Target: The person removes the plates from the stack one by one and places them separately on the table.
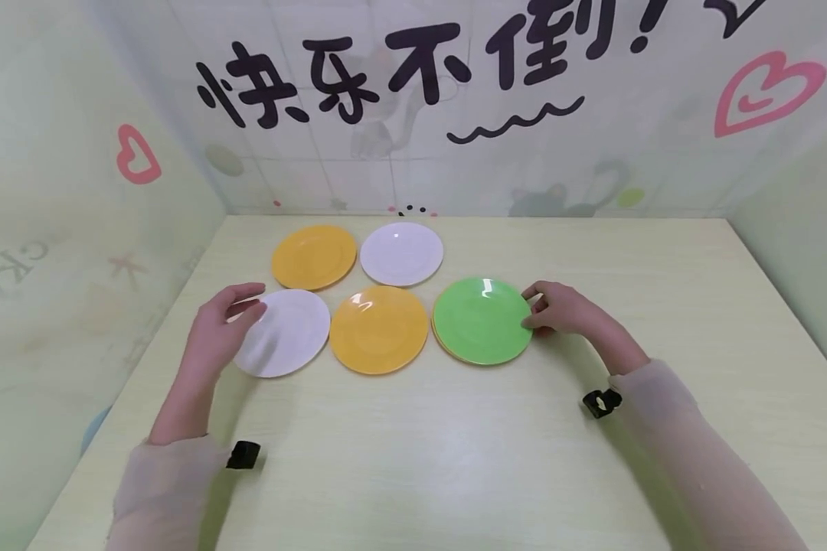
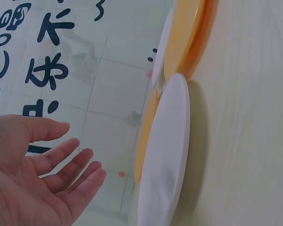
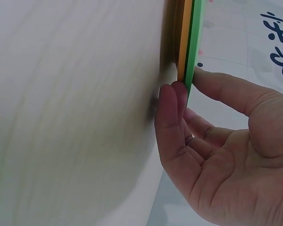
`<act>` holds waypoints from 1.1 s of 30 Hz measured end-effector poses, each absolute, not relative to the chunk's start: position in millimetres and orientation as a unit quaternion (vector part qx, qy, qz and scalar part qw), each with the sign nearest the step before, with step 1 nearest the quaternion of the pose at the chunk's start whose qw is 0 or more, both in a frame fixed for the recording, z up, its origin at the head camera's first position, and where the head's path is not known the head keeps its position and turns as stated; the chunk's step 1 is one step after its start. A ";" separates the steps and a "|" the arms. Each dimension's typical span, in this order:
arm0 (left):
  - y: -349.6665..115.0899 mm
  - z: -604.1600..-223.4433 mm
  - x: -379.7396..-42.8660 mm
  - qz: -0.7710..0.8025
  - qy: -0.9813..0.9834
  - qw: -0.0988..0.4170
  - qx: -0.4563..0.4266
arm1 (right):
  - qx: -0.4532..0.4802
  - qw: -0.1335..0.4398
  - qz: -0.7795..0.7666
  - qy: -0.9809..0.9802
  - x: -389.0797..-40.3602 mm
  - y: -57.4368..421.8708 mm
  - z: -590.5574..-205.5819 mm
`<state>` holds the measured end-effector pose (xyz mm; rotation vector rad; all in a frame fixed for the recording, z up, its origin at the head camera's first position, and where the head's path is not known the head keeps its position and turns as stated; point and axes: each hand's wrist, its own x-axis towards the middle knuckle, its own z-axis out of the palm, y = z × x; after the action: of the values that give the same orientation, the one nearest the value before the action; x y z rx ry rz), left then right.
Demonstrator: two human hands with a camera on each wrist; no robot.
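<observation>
At the right end of the front row, my right hand pinches the rim of a green plate. In the right wrist view, the thumb lies on the green plate and the fingertips reach under an orange plate stacked beneath it. My left hand hovers over the left edge of a white plate, its fingers relaxed and holding nothing. The left wrist view shows that white plate apart from the hand. Between the white and green plates lies an orange plate.
Behind the front row lie another orange plate and another white plate. All rest on a pale wooden table. A printed backdrop with dark lettering stands along the far edge, and side panels flank the table.
</observation>
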<state>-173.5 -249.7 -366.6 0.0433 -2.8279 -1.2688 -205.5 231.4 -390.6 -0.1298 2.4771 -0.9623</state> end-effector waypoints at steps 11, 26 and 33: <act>-195.2 -361.5 -184.6 -0.482 -0.874 -0.023 -0.059 | -0.042 0.241 -0.355 0.902 -202.7 231.1 -392.4; -128.7 -380.7 -190.7 -0.587 -0.795 -0.103 -0.115 | -0.031 0.249 -0.369 0.895 -202.1 232.7 -391.7; -104.3 -385.6 -186.2 -0.602 -0.775 -0.132 -0.143 | -0.030 0.255 -0.374 0.891 -201.1 233.9 -391.0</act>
<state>-186.2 -104.3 -385.6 -0.4924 -2.6615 -2.0681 -201.1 233.9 -391.0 -0.0824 2.4211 -1.0144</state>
